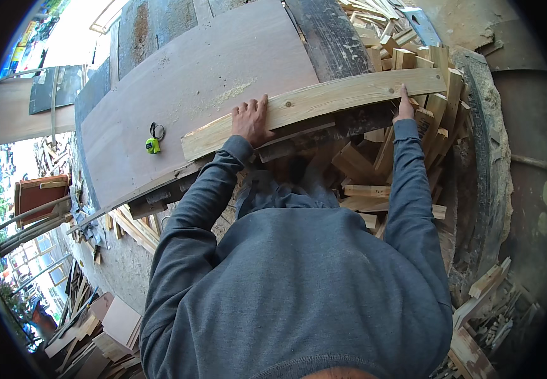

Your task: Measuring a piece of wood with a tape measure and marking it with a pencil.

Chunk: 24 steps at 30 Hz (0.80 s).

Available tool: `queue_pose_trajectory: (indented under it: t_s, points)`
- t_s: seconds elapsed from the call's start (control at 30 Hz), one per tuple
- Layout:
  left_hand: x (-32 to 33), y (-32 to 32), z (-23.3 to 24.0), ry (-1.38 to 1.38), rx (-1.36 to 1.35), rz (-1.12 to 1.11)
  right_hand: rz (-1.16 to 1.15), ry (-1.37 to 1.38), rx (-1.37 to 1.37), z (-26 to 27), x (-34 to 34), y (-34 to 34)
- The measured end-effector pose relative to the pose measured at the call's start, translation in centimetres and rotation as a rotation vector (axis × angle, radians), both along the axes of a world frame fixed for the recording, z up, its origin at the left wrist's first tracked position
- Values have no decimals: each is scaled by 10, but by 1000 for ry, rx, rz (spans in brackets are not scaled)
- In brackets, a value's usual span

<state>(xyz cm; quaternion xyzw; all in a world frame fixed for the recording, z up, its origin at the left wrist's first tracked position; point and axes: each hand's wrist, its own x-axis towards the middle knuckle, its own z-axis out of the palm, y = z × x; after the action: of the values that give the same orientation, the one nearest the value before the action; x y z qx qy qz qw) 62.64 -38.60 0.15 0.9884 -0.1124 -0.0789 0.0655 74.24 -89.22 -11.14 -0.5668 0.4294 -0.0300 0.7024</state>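
A long pale wooden board [330, 101] with a few knots lies slantwise along the near edge of a plywood-topped workbench [169, 94]. Towards its left end, my left hand [250, 119] grips it, fingers over the top face and thumb at the near edge. My right hand [404, 108] holds the near edge close to the right end, thumb on top and the other fingers hidden beneath. That right end juts past the bench over a pile of timber offcuts. On the plywood to the left sits a lime-green tape measure [152, 146] with a dark wrist loop.
Stacked wood offcuts [437, 113] crowd the right side of the bench, and more blocks [359, 163] lie below the board. Sawdust [235, 91] is scattered on the plywood. Plywood scraps [119, 322] are heaped at lower left, with broken wood pieces [486, 327] at lower right.
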Motion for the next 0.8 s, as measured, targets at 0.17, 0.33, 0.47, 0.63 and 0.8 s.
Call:
queue_pose_trajectory:
  t_s: [0.17, 0.33, 0.47, 0.63, 0.8]
  points:
    - [-22, 6, -4, -213, -35, -65, 53, -68, 8, 19, -7, 17]
    - [-24, 8, -11, -192, -19, -57, 4, -89, 1, 36, -15, 38]
    - [-17, 13, -8, -145, -85, -68, 131, -193, -62, 46, -26, 49]
    - [8, 19, -5, -116, -87, -81, 198, -200, -162, 46, -1, 47]
    - [85, 46, -9, -185, -93, -95, 198, -263, -277, 40, 82, 82]
